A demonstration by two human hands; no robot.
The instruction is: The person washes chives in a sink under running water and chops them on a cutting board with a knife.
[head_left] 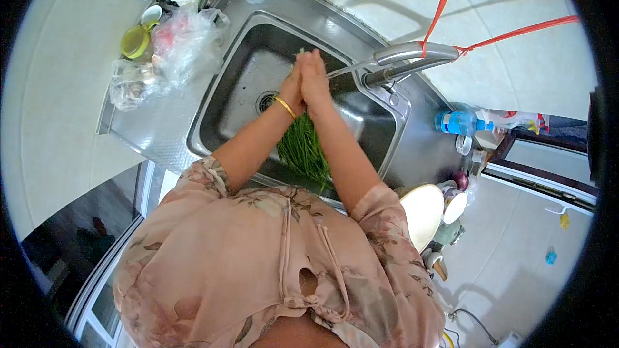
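Both hands, left hand [293, 84] & right hand [316, 80], pressed together around long thin green chives [303, 148] over steel sink [245, 84], under faucet [400, 61].

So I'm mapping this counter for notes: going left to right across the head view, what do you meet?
Yellow lid → plastic bags → sink → hands pressed together on green stalks → tap → blue bottle → spray bottle.
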